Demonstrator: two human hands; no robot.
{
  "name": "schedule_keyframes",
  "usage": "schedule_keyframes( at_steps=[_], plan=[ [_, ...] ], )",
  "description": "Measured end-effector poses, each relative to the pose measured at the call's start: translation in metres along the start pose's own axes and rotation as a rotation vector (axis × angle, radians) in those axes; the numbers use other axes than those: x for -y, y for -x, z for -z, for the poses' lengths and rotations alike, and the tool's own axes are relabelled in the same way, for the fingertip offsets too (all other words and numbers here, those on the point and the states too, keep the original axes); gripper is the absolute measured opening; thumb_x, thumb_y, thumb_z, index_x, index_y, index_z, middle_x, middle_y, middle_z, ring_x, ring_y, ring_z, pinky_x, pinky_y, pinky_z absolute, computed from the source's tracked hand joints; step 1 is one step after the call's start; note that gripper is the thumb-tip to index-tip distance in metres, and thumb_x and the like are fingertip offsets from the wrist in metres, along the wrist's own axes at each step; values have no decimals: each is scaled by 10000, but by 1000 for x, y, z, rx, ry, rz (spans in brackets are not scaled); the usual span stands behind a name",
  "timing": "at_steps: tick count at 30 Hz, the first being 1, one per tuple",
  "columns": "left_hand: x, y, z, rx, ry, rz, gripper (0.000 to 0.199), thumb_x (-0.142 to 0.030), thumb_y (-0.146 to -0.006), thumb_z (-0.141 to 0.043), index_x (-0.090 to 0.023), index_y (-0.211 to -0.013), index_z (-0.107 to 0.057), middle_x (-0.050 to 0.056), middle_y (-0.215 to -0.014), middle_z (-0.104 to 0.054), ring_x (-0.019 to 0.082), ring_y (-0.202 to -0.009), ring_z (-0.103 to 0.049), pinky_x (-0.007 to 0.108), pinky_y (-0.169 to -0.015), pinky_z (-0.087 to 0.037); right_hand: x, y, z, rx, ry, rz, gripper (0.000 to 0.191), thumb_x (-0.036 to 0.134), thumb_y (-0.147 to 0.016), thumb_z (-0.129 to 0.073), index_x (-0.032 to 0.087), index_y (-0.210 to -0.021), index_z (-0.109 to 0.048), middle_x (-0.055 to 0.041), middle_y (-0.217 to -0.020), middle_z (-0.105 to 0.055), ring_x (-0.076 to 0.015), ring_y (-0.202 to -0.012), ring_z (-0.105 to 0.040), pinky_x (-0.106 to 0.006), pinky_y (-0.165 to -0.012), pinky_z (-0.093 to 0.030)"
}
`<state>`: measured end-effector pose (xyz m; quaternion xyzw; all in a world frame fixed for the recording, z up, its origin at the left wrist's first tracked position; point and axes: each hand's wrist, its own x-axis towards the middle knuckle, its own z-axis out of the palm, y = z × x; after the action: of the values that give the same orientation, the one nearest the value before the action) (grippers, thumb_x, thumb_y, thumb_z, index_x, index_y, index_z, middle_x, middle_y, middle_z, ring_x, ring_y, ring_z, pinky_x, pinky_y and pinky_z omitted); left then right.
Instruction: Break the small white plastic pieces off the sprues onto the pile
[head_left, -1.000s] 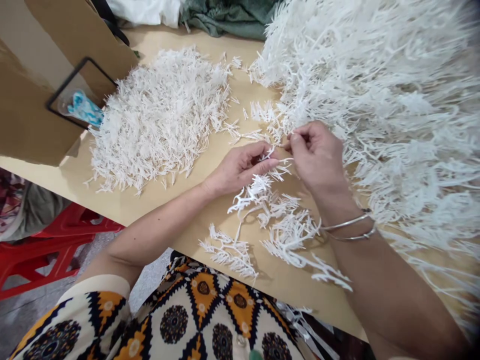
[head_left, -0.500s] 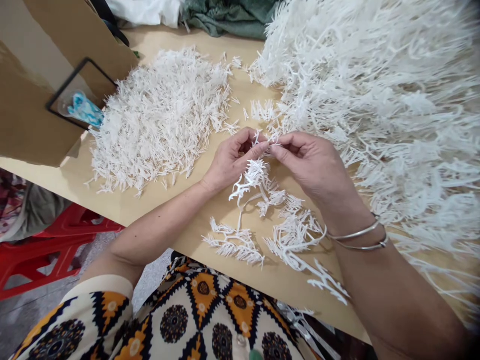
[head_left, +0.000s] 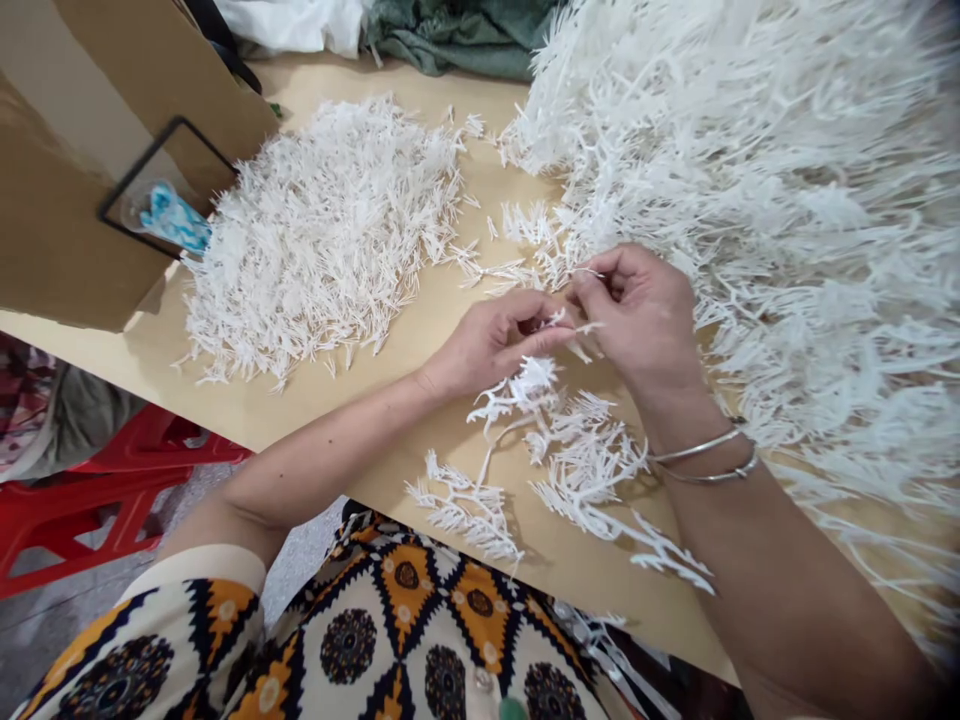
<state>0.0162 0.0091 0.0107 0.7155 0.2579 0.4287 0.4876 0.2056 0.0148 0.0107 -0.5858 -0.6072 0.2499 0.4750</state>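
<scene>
A white branched plastic sprig [head_left: 529, 385] hangs from my left hand [head_left: 506, 340], whose thumb and fingers are closed on its upper end. Its lower twigs spread over the tabletop below. My right hand [head_left: 645, 305] is up and to the right, thumb and forefinger pinched on a thin white piece [head_left: 589, 271]. The fingertips of the two hands are close together but apart. Directly beneath my right wrist, more white twigs [head_left: 592, 480] reach toward the table's front edge; I cannot tell whether they all belong to the held sprig.
A low heap of short white pieces [head_left: 322, 230] covers the left of the table [head_left: 300, 420]. At the right rises a larger mound of long white sprigs [head_left: 750, 180]. A cardboard box [head_left: 67, 200] with a black wire frame [head_left: 112, 195] stands at left. Red stools [head_left: 97, 510] are below.
Both hands have come apart slightly. My left hand moved down and right with the sprig; my right hand shifted right. Small white pieces between the heaps are now uncovered.
</scene>
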Motion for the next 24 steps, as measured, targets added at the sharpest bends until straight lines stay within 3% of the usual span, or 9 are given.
schedule_keyframes(
  at_steps=[6,9,12,20,24],
  plan=[
    [11,-3,6,-202,141,181,415,-586,-947,-738,-184,-1032,-676,-17,-808,-623,81,-691,-544,229,-637,-434,18,4,4,72,-216,-86,221,415,-1051,-618,264,-1050,-779,-46,-1063,-796,-190,-931,-768,-404,-923,-630],
    [14,-3,8,-217,99,182,443,-614,-940,-734,-185,-1038,-684,-22,-779,-610,79,-665,-511,229,-616,-408,27,6,6,207,-276,-84,208,424,-1013,-688,257,-983,-809,-40,-1011,-807,-204,-979,-772,-421,-976,-628],
    [16,-3,8,-221,53,154,449,-621,-930,-741,-187,-1039,-697,-22,-787,-618,77,-667,-501,225,-611,-398,28,7,8,254,-209,-38,88,338,-927,-783,255,-930,-811,-32,-956,-804,-216,-912,-766,-440,-932,-631],
    [12,-4,11,-199,-40,151,464,-641,-928,-726,-182,-999,-701,-1,-829,-678,87,-698,-546,236,-657,-435,20,10,0,207,25,64,40,247,-930,-690,256,-923,-729,-32,-885,-758,-234,-831,-705,-457,-856,-588],
    [4,-1,8,-103,-75,87,424,-606,-976,-682,-182,-990,-703,17,-867,-697,101,-761,-594,247,-714,-473,8,7,-2,73,111,36,34,252,-941,-657,262,-910,-668,-37,-873,-740,-229,-820,-692,-459,-866,-583]
  ],
)
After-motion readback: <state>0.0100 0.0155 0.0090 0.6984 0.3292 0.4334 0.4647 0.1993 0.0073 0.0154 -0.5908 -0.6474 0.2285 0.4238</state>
